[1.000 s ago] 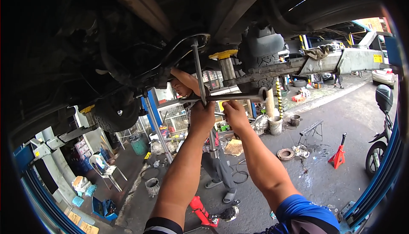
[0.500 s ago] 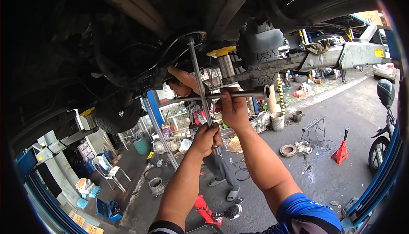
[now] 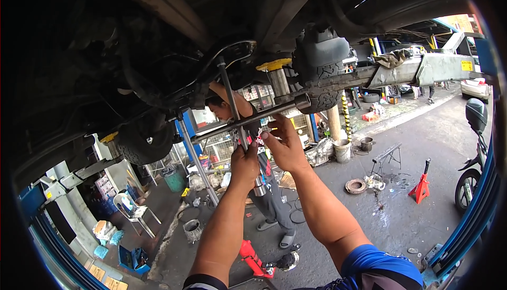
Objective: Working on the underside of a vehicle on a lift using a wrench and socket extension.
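My left hand [image 3: 245, 167] is wrapped round the lower part of a steel socket extension bar [image 3: 231, 92], which leans up to the dark underside of the raised vehicle. A socket-like end [image 3: 260, 188] pokes out below that fist. Crossing the bar is a long wrench handle [image 3: 269, 111] with a round socket end [image 3: 302, 101] at its right. My right hand [image 3: 288, 145] is just below this handle, fingers apart; its thumb reaches toward my left hand. Whether a fingertip touches the handle is hard to tell.
A co-worker [image 3: 269, 200] stands just beyond my hands, one arm raised under the vehicle. A lift arm [image 3: 364, 75] with a yellow pad [image 3: 273, 64] supports it at right. Left of my hands slants a metal pole [image 3: 195, 155]. Below stand a red jack [image 3: 252, 258] and a jack stand [image 3: 421, 184].
The wrench handle has turned, its socket end rising and moving left. My right hand has loosened from it and lowered. My left hand and the extension bar have shifted slightly left.
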A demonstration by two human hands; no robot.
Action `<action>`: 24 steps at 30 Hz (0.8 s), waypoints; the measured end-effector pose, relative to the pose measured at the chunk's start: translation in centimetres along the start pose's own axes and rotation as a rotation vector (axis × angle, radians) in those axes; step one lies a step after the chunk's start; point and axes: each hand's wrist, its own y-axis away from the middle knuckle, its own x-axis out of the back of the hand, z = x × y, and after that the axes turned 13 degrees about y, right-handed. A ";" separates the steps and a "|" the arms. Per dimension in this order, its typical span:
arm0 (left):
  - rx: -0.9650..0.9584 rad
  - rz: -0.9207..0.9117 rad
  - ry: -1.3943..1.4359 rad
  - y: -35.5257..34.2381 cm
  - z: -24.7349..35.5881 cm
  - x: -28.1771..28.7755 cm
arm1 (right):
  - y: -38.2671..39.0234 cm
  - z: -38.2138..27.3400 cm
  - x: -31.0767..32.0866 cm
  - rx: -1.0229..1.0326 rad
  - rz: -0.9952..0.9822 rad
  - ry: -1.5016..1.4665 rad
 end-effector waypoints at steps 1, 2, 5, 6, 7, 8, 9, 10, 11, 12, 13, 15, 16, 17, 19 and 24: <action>0.036 0.004 -0.018 0.5 -0.1 0.0 | -0.1 -0.5 0.2 -0.045 -0.060 0.007; 0.072 0.010 -0.036 1.1 -0.3 -0.2 | -0.1 -1.1 0.4 -0.090 -0.120 0.013; -0.026 -0.031 0.022 2.3 -3.5 0.9 | 0.5 -2.1 -0.7 -0.240 -0.209 0.020; -0.025 -0.029 0.022 2.6 -3.7 0.6 | 0.8 -1.6 -0.8 -0.305 -0.209 -0.008; 0.027 -0.100 0.057 3.0 -3.8 0.4 | 0.8 -0.8 -1.1 -0.306 -0.211 -0.008; 0.079 -0.171 0.092 3.2 -3.8 0.2 | 0.9 0.3 -1.4 -0.153 -0.195 -0.009; 0.054 -0.218 0.091 3.0 -3.8 0.0 | 0.7 0.3 -1.7 0.001 -0.179 -0.011; 0.054 -0.215 0.089 2.8 -3.7 -0.1 | 0.4 0.4 -1.8 0.001 -0.180 -0.014; 0.037 -0.224 0.100 2.5 -3.5 -0.3 | -0.5 0.5 -1.9 0.005 -0.200 -0.025; 0.021 -0.232 0.111 2.2 -3.3 -0.4 | -1.2 0.6 -2.0 0.009 -0.219 -0.036; 0.012 -0.242 0.128 1.7 -3.4 -0.5 | -1.8 0.7 -2.1 0.038 -0.214 0.016; 0.011 -0.272 0.116 1.3 -3.0 -0.6 | -2.6 0.4 -2.0 0.038 -0.222 -0.028; 0.010 -0.305 0.106 1.2 -2.8 -0.6 | -2.8 0.3 -2.0 0.039 -0.229 -0.068; 0.014 -0.369 0.033 0.8 -3.1 0.2 | -2.6 0.6 -1.9 0.051 -0.220 -0.089; 0.066 -0.406 -0.043 0.8 -1.8 0.7 | -2.4 -0.6 -1.6 0.060 -0.208 -0.164; 0.208 -0.459 -0.228 0.0 0.0 2.4 | -3.6 -0.6 -1.6 0.305 -0.091 0.009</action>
